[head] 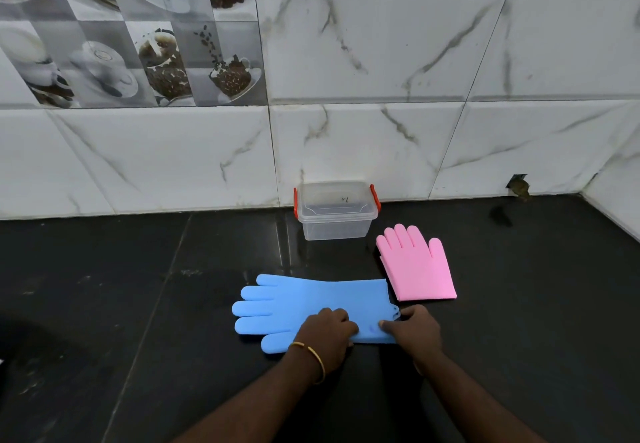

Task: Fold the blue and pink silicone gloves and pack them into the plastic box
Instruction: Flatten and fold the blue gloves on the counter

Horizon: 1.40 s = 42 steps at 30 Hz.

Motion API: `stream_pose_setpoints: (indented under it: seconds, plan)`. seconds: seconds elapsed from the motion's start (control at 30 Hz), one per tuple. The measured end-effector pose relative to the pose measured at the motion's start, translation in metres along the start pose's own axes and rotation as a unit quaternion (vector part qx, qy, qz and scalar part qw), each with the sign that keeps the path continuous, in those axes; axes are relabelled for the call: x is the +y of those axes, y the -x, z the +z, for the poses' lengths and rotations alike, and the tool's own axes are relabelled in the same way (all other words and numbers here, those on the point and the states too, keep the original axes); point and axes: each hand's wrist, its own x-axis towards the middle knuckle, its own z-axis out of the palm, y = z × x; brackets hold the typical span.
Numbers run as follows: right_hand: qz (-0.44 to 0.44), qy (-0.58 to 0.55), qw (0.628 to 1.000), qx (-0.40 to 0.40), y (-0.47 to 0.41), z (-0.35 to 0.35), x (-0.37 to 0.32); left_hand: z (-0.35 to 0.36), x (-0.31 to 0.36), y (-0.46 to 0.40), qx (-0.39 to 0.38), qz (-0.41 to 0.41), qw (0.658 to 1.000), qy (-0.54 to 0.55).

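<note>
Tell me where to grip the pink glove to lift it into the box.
Pinch the pink glove at its folded near edge, coming from the right side. It lies flat, already doubled, fingers toward the plastic box, and that edge keeps both layers together.

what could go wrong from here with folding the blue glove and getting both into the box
1. The blue glove lies full length; both the left hand and the right hand grip its cuff end, so springy silicone may unfold once released.
2. The plastic box looks small and its lid seems on, so it may need opening first.
3. The pink glove, already folded, could spring open when lifted.
</note>
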Motion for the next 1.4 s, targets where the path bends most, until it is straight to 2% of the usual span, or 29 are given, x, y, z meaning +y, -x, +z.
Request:
stream_pose_setpoints:
  seconds: [0.13,0.23,0.33,0.4,0.43,0.5,0.53,0.57,0.6,0.67,0.77,0.83,1.03,1.1,1.17,1.23,1.3,1.4]
  plan:
    - [0.041,-0.076,0.995,-0.049,0.0,0.0,-0.005,0.009,0.006,0.001,0.018,0.018,0.999,-0.03]
    - [0.09,-0.181,0.975,-0.093,0.005,0.001,-0.012,0.014,0.006,0.002,0.03,0.031,0.999,-0.02]
    - [0.089,-0.25,0.959,-0.098,0.013,0.003,-0.022,0.01,0.003,0.004,0.042,0.005,0.997,0.062]
    - [0.079,-0.269,0.955,-0.101,0.019,0.004,-0.033,0.0,0.004,0.003,0.047,-0.051,0.977,0.2]
    - [0.059,-0.268,0.956,-0.099,0.023,0.004,-0.04,-0.009,0.005,0.003,0.047,-0.096,0.947,0.303]
    - [-0.011,-0.245,0.965,-0.091,0.031,0.009,-0.054,-0.032,0.005,-0.001,0.02,-0.202,0.834,0.513]
    - [-0.059,-0.218,0.971,-0.084,0.036,0.012,-0.061,-0.043,0.002,-0.002,-0.002,-0.237,0.774,0.588]
    - [-0.109,-0.184,0.974,-0.075,0.042,0.016,-0.067,-0.052,-0.004,-0.004,-0.016,-0.246,0.73,0.637]
    - [-0.156,-0.15,0.974,-0.065,0.047,0.02,-0.072,-0.06,-0.011,-0.004,-0.021,-0.246,0.703,0.666]
    - [-0.237,-0.086,0.966,-0.05,0.057,0.032,-0.081,-0.072,-0.027,0.0,-0.014,-0.25,0.682,0.687]
    - [-0.319,-0.004,0.947,-0.045,0.069,0.05,-0.089,-0.076,-0.051,0.007,0.012,-0.275,0.676,0.684]
    - [-0.34,0.034,0.938,-0.06,0.075,0.062,-0.09,-0.07,-0.066,0.011,0.039,-0.302,0.676,0.671]
    - [-0.346,0.081,0.918,-0.174,0.078,0.086,-0.078,-0.033,-0.102,0.022,0.069,-0.384,0.704,0.593]
    - [-0.328,0.036,0.933,-0.142,0.077,0.091,-0.07,-0.023,-0.107,0.026,0.081,-0.394,0.71,0.578]
    - [-0.275,-0.012,0.96,-0.048,0.071,0.091,-0.063,-0.017,-0.107,0.027,0.089,-0.397,0.706,0.579]
    - [-0.184,-0.034,0.982,-0.006,0.061,0.088,-0.063,-0.014,-0.107,0.026,0.094,-0.397,0.718,0.564]
    - [-0.076,-0.06,0.994,-0.05,0.049,0.086,-0.067,-0.014,-0.107,0.027,0.1,-0.401,0.73,0.545]
    - [0.022,-0.127,0.983,-0.129,0.034,0.083,-0.075,-0.012,-0.106,0.028,0.106,-0.398,0.732,0.542]
